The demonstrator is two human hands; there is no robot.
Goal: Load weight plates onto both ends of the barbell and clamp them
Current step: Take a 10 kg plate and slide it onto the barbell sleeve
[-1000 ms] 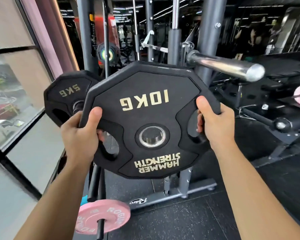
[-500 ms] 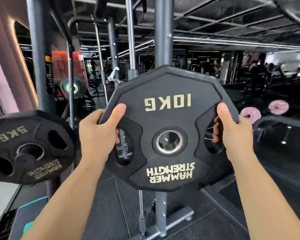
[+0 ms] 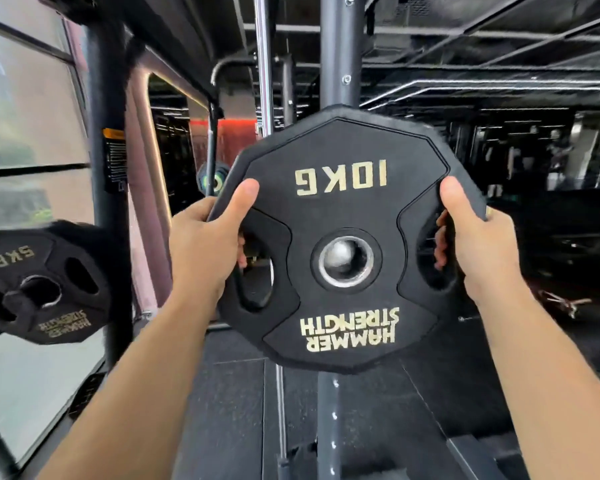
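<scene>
I hold a black 10 kg plate [image 3: 343, 209] upright in front of me, its gold lettering upside down. My left hand [image 3: 205, 244] grips its left side, thumb on the face and fingers through the left handle slot. My right hand [image 3: 478, 244] grips the right side the same way. A rounded metal shape shows through the plate's steel-ringed centre hole [image 3: 346, 260]. The rest of the barbell is out of sight.
A black 5 kg plate [image 3: 45, 282] hangs on a peg of the dark rack upright [image 3: 108, 202] at the left. A grey upright [image 3: 335, 57] rises behind the 10 kg plate. Windows line the left side. Dark rubber floor [image 3: 236, 410] lies below.
The view has swung up and to the right, so the chrome sleeve seen a second ago has left open view. The plate has stayed in both hands and now fills more of the view.
</scene>
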